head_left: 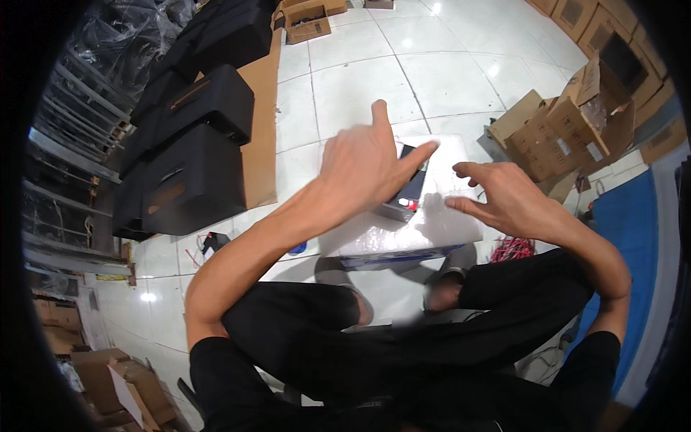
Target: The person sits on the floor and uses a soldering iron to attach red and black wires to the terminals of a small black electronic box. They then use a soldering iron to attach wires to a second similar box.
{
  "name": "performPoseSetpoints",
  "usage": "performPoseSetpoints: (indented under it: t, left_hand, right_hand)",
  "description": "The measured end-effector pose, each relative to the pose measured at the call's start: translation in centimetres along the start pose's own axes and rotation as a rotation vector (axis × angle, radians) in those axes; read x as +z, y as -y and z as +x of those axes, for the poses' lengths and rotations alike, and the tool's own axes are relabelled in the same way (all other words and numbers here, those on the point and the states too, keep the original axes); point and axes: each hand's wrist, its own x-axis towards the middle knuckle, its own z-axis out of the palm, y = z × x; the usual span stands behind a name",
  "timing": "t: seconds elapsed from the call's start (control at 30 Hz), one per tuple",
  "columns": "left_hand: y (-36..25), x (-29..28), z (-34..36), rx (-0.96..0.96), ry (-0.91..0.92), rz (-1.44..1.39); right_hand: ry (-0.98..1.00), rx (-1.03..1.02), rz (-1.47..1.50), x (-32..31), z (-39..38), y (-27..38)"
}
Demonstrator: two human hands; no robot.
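Note:
Between my feet stands a white block [450, 225] with a shiny, plastic-like top. A dark, box-shaped item [412, 189] with a small red and white spot lies on it, partly covered by my left hand. My left hand [360, 169] is over the block's left part, index finger and thumb stretched apart. Whether it touches the dark item is hidden. At the block's right edge, my right hand [507, 196] has its thumb and index finger parted, and nothing shows between them.
Black cases [198, 180] stand on flat cardboard [260, 133] to the left. An opened carton [568, 129] is at the right, near a blue panel [622, 237]. A bundle of red wires [512, 249] lies beside my right knee. A small carton [308, 26] sits far ahead.

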Motion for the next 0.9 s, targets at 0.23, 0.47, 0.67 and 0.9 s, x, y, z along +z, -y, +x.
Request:
performPoseSetpoints:
  t: [0.23,0.47,0.67,0.9]
  left_hand:
    - [5.9,-1.3,1.2,0.482,0.226,-0.251]
    - [6.1,1.5,0.3,0.416,0.252,-0.157]
    - [2.1,2.2,-3.3,0.031,0.044,0.003]
    - [2.1,0.8,-4.9,0.056,0.138,0.007]
  right_hand:
    - [0.048,-0.153,0.136,4.9,1.1,-0.4]
    - [0.051,-0.095,0.156,5.6,3.0,-1.3]
    - [-0.035,-0.066,0.151,5.6,3.1,-3.4]
    - [-0.248,0.083,0.163,4.5,4.3,-6.1]
